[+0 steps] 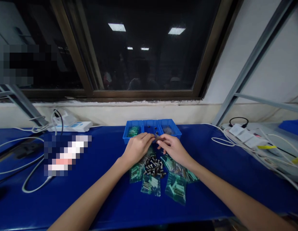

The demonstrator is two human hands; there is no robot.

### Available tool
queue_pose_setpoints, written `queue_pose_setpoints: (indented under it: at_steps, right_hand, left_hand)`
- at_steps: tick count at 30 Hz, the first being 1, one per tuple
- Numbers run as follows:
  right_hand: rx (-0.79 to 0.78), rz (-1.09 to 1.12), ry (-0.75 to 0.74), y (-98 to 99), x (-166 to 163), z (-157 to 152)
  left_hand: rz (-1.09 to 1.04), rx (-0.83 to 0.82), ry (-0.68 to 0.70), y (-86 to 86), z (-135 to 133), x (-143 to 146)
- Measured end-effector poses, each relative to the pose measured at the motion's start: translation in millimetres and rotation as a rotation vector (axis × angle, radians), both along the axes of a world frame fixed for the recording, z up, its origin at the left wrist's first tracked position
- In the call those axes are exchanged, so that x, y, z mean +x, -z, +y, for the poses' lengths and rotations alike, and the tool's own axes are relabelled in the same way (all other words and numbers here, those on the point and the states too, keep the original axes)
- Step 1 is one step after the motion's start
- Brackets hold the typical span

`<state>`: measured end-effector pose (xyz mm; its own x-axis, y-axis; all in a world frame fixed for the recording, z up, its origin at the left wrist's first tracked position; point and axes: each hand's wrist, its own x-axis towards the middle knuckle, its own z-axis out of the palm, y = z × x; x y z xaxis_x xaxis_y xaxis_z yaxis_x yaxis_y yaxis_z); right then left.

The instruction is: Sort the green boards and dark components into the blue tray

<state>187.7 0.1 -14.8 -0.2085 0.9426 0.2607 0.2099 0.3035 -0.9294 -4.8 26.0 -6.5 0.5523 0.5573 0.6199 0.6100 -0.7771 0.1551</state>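
My left hand (138, 147) and my right hand (172, 147) meet fingertip to fingertip over the table, in front of the blue bins. Both are closed in a pinch around something small and greyish, too small to name. Below them lies a pile of short screws with black heads (154, 166). Green-tinted plastic bags surround the pile; one bag (151, 185) in front holds metal screws and pale plugs, and another (176, 188) at the right holds similar pieces. My fingers partly hide the middle bin (149, 123), where a few dark pieces show.
The left bin (127, 132) contains green bags, and the right bin (176, 123) holds greyish, clear-looking pieces. A power strip (79, 126) with cables stands at the back left. More plugs and cables (245, 136) crowd the right side. A pixelated object (68, 155) lies left on the blue table (100, 144).
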Motion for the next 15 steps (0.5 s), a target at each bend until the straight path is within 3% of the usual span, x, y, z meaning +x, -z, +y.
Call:
queue_pose_setpoints:
  at_steps: [10,15]
  right_hand:
    - [-0.01,0.058,0.069,-9.6,1.6,-1.1]
    - [-0.052,0.156,0.045,-11.0,2.6,-3.2]
  left_hand:
    - [0.143,-0.003,0.028,-3.1,-5.2,0.4]
    - [0.105,0.016,0.03,-3.7,-4.3,1.2]
